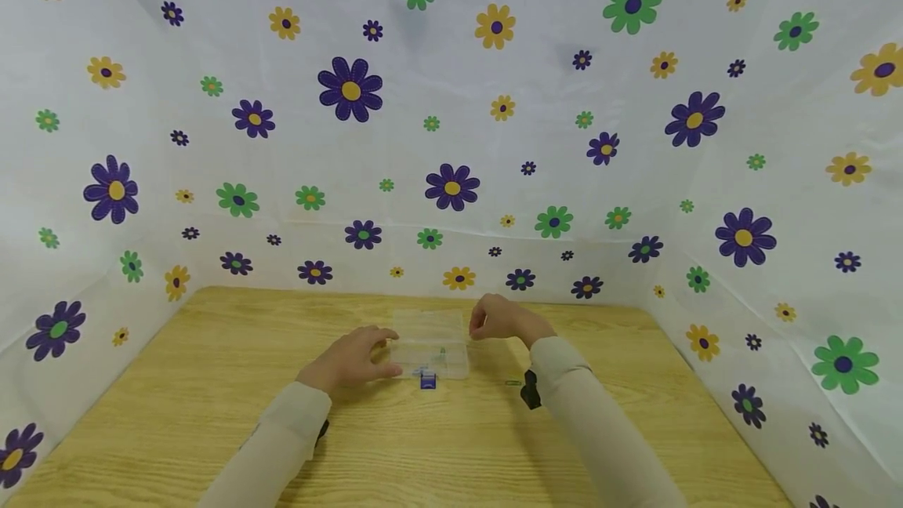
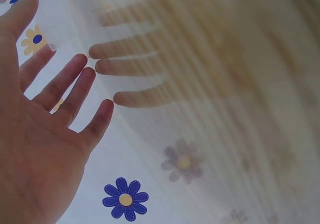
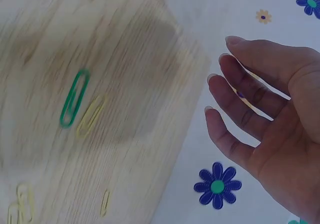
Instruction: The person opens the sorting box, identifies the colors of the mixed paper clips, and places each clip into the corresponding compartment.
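A clear plastic box (image 1: pixel 455 367) lies on the table between the hands in the head view, its transparent lid (image 1: pixel 426 324) turned back toward the wall. Small items show inside, one greenish. At its front edge is a blue plastic piece (image 1: pixel 428 382). My left hand (image 1: pixel 356 359) is at the box's left side, thumb and fingers spread. In the left wrist view, that hand's fingertips (image 2: pixel 102 106) meet their own reflections at the glossy surface. Beside the lid's right edge is my right hand (image 1: pixel 497 317). Its fingers (image 3: pixel 245 103) bend loosely with nothing visible between them.
A green paper clip (image 3: pixel 75 98) and a yellow paper clip (image 3: pixel 91 116) lie on the wooden table (image 1: pixel 423 445), with several more yellow ones nearby. White flower-patterned sheeting (image 1: pixel 395 155) rises at the back and both sides.
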Action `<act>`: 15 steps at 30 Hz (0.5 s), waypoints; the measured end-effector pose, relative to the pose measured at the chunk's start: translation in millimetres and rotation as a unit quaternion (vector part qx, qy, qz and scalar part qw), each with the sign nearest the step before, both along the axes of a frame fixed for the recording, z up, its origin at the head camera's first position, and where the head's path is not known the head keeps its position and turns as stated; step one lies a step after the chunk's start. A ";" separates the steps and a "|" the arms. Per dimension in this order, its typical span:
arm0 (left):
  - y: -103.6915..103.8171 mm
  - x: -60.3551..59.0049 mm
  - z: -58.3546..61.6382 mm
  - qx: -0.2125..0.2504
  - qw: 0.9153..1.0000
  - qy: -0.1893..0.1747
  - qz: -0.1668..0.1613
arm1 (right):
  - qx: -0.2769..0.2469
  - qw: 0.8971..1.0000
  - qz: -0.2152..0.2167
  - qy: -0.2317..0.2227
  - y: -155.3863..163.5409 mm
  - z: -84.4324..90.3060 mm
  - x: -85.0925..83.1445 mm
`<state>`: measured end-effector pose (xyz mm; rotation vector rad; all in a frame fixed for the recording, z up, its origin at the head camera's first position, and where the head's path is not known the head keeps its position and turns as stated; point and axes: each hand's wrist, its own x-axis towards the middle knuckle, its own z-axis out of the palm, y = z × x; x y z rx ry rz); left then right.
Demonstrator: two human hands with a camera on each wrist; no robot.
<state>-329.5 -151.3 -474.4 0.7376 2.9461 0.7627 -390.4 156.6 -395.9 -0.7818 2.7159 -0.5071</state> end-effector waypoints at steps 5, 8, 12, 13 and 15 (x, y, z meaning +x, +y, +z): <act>0.0 -2.0 -1.7 0.004 1.000 0.002 0.006 | -0.001 1.000 0.002 -0.007 19.4 -1.6 1.6; 0.1 -1.0 -1.4 0.008 1.000 -0.001 0.002 | 0.004 1.000 0.005 -0.006 30.0 -3.3 3.2; 0.5 1.7 0.1 0.010 1.000 -0.008 0.004 | 0.004 1.000 0.012 -0.006 42.2 -5.3 6.2; 0.7 2.1 0.5 0.010 1.000 -0.009 0.007 | 0.003 1.000 0.014 -0.007 45.1 -5.7 6.9; 1.0 2.6 1.5 0.011 1.000 -0.013 0.012 | 0.001 1.000 0.018 -0.007 50.4 -6.6 8.6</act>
